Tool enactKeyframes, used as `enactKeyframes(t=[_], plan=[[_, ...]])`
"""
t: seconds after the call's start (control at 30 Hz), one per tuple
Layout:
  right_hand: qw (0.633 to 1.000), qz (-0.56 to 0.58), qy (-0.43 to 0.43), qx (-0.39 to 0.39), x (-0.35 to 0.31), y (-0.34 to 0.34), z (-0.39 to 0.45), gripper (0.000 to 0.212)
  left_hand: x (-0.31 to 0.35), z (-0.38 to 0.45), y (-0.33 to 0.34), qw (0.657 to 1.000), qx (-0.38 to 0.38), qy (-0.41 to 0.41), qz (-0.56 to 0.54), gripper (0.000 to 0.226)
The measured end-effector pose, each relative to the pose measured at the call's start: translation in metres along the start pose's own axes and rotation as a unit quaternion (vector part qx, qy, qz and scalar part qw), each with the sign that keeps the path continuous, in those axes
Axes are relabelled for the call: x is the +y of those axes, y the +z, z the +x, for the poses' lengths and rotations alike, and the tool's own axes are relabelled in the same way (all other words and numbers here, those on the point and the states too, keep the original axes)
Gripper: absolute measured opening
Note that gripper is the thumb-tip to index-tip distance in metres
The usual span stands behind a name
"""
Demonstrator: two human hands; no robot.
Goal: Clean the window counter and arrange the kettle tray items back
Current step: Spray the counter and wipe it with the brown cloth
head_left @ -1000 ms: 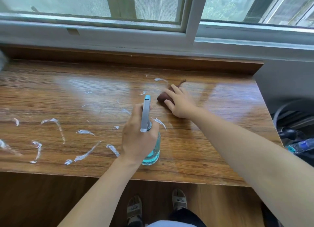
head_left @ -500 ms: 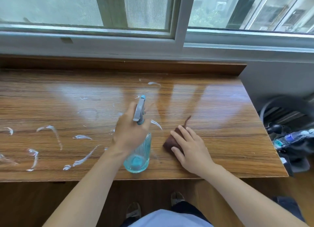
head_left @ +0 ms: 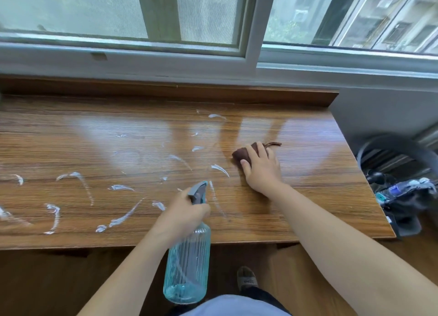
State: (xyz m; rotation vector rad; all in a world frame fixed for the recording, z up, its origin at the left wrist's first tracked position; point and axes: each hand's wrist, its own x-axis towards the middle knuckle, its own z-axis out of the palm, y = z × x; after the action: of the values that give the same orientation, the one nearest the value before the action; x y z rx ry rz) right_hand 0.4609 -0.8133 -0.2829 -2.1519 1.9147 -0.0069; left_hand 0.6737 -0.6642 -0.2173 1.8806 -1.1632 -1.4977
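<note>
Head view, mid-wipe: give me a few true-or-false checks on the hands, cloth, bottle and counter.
1. The left hand grips the spray bottle. True.
2. The right hand presses the brown cloth on the counter. True.
3. The spray bottle stands on the counter. False: it is held in the air, its body hanging in front of the counter's near edge.
4. White foam streaks lie mostly left of the cloth. True.
5. The kettle tray sits on the counter. False: none is in view.

Bright daylight from the window glares on the counter; edges seem bowed.
</note>
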Motion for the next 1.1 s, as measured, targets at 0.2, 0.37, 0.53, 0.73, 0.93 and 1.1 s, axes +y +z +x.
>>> enactKeyframes(t=[0.2, 0.37, 0.53, 0.73, 0.93, 1.1], plan=[[1.0, -0.016, 0.005, 0.014, 0.002, 0.014, -0.048, 0.059, -0.006, -0.002, -0.017, 0.999, -0.049, -0.004, -0.018, 0.021], [0.999, -0.031, 0.012, 0.028, -0.01, 0.022, -0.086, 0.06, -0.008, -0.007, -0.035, 0.998, -0.027, 0.053, 0.0, 0.021], [0.999, -0.042, -0.003, -0.005, -0.037, 0.03, -0.139, 0.063, 0.005, -0.014, -0.056, 0.974, 0.121, 0.191, 0.0, 0.021], [0.998, -0.045, -0.029, -0.043, -0.061, 0.039, -0.163, 0.067, 0.016, 0.003, -0.061, 0.94, 0.213, 0.266, -0.005, 0.024], [0.998, -0.036, -0.037, -0.025, -0.056, 0.016, -0.036, 0.065, 0.026, 0.002, -0.064, 0.939, 0.247, 0.238, -0.022, 0.028], [0.998, -0.025, -0.026, -0.044, -0.073, 0.008, 0.057, 0.063, 0.03, 0.001, -0.069, 0.935, 0.281, 0.211, -0.038, 0.027]])
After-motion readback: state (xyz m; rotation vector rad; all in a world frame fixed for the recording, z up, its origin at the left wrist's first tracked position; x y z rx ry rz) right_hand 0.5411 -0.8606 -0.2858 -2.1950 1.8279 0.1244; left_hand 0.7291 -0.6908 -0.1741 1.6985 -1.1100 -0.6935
